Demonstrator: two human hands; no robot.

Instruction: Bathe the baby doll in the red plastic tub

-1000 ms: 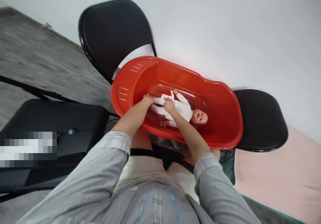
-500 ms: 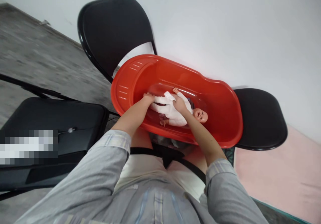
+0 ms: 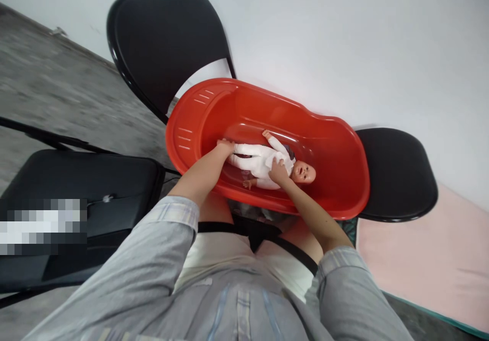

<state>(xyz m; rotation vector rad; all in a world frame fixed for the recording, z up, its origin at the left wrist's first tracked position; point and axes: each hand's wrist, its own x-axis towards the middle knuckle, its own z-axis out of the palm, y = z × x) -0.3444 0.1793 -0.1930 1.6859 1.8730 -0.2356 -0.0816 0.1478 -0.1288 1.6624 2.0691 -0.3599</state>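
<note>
Where it lies: baby doll (image 3: 263,162) on its back inside the red tub (image 3: 336,147).
Left hand (image 3: 224,149): closed round the doll's feet.
Right hand (image 3: 280,172): fingers spread flat on its chest.

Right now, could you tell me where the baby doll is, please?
In the head view the baby doll lies inside the red baby bathtub, near its middle, with the left hand at its feet and the right hand on its chest.
</note>
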